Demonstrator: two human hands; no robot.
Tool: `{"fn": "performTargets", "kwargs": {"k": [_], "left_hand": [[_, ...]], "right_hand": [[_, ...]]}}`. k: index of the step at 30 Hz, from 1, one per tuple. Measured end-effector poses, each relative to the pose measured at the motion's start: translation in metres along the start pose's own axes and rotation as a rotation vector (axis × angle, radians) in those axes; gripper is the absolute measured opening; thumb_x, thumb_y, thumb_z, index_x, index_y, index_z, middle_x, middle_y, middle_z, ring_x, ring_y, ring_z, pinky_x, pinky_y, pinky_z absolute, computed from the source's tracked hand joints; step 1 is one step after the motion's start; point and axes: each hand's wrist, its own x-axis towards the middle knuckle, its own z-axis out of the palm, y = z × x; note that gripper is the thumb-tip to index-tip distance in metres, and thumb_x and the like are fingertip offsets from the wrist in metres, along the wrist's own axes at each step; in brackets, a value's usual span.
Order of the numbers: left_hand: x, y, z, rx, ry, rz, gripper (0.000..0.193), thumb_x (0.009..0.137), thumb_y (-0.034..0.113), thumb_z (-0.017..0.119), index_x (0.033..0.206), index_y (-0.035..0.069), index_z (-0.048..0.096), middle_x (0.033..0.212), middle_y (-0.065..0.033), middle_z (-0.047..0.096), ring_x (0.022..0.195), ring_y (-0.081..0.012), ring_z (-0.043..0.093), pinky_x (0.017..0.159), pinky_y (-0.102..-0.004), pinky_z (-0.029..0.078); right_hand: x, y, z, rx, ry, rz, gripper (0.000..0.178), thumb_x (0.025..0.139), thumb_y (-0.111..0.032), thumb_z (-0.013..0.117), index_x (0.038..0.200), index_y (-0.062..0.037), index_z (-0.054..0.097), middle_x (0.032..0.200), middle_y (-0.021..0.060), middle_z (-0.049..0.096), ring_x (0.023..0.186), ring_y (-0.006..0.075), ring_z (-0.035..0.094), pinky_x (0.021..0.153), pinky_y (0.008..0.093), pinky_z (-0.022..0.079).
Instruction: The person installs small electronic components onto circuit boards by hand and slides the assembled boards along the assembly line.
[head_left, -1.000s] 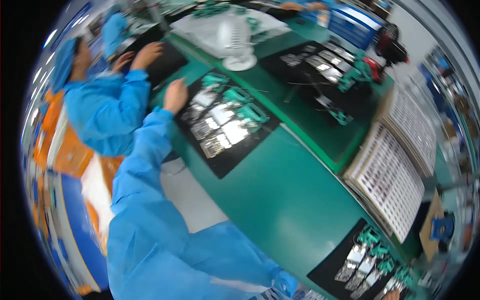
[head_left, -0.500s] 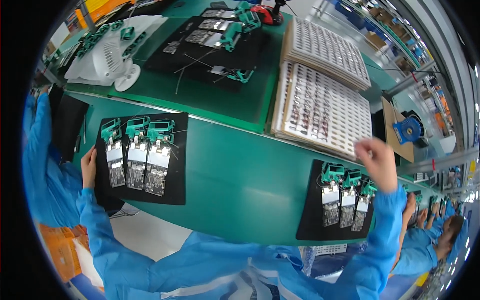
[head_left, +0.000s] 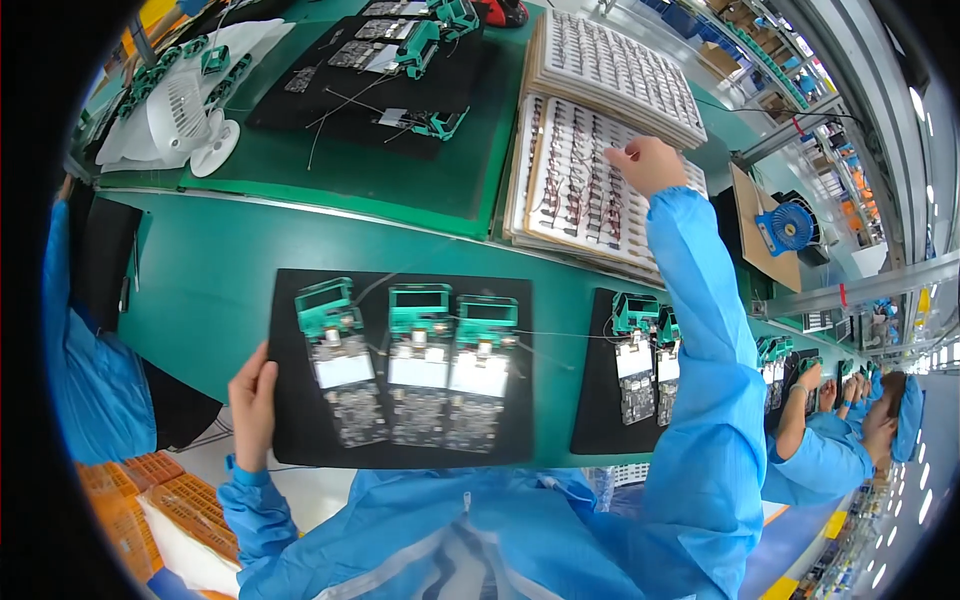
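Observation:
My left hand [head_left: 252, 405] grips the left edge of a black mat [head_left: 400, 277], thumb on top. Three circuit boards [head_left: 417, 412] lie side by side on the mat, each joined to a green plastic frame [head_left: 419, 308] at its far end. Over a white tray [head_left: 560, 160] with rows of small dark parts, my right hand [head_left: 650, 165] is closed, its fingertips pinched low by the rows. Whatever is between those fingertips is too small to make out.
A second black mat [head_left: 592, 400] with similar boards lies right, partly behind my right arm. Another white tray [head_left: 620, 75] is stacked beyond. Far left stand a white fan [head_left: 180, 115] and more boards on a dark mat [head_left: 270, 105]; a blue fan [head_left: 790, 228] is at right. Co-workers sit both sides.
The mat with three boards has come nearer and to the right, with my left hand at its edge. My right hand has gone left and farther in, over the tray. The view has shifted.

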Motion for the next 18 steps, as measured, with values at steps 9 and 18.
{"fn": "performTargets", "kwargs": {"k": [9, 18], "left_hand": [[0.002, 0.026, 0.067, -0.171, -0.015, -0.039, 0.035, 0.098, 0.007, 0.060, 0.130, -0.006, 0.059, 0.118, -0.0157, 0.068, 0.103, -0.0164, 0.063, 0.090, -0.0277, 0.049], [0.041, 0.025, 0.068, -0.196, -0.063, -0.056, 0.035, 0.097, 0.006, 0.062, 0.130, -0.005, 0.061, 0.114, -0.0117, 0.069, 0.098, -0.0119, 0.062, 0.087, -0.0240, 0.049]], "right_hand": [[0.015, -0.035, 0.010, -0.333, -0.047, 0.102, 0.030, 0.072, -0.023, 0.070, 0.093, -0.0027, 0.072, 0.097, 0.0241, 0.071, 0.093, 0.0431, 0.068, 0.082, 0.0512, 0.056], [0.009, -0.029, 0.021, -0.389, 0.052, 0.053, 0.018, 0.083, -0.019, 0.065, 0.090, -0.0047, 0.072, 0.092, 0.0241, 0.070, 0.089, 0.0420, 0.069, 0.075, 0.0502, 0.056]]}}
